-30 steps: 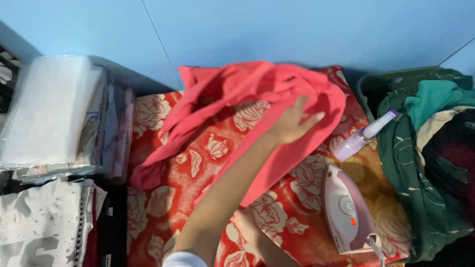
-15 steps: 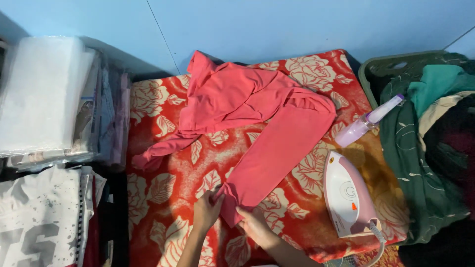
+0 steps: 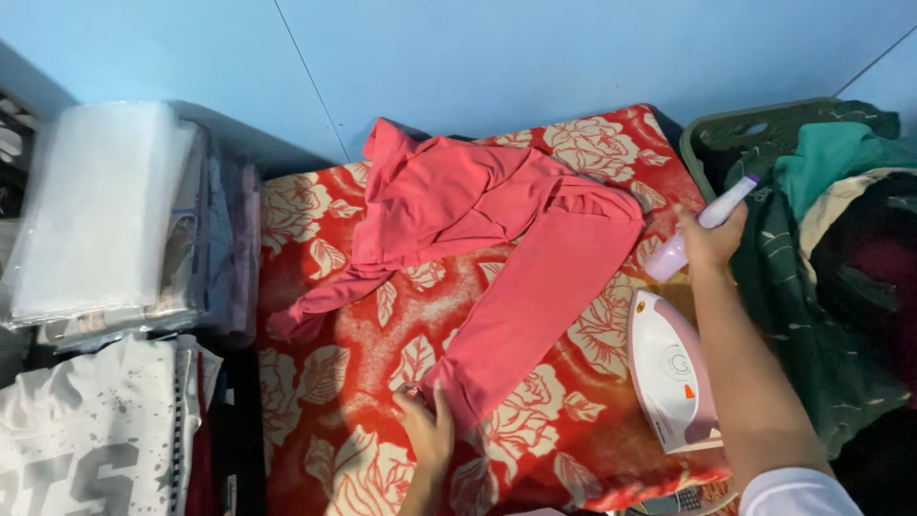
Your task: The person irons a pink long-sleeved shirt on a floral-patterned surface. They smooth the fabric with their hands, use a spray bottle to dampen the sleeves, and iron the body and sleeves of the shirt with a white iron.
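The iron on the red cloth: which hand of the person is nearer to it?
Right. The right hand grips a spray bottle just above the iron. The left hand holds the pink garment cuff, far to its left.

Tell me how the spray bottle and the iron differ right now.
The spray bottle is slim, lilac and gripped in the right hand; the iron is broad, white-and-pink and untouched. The bottle is tilted, while the iron lies on the red floral cloth. Both are at the cloth's right side.
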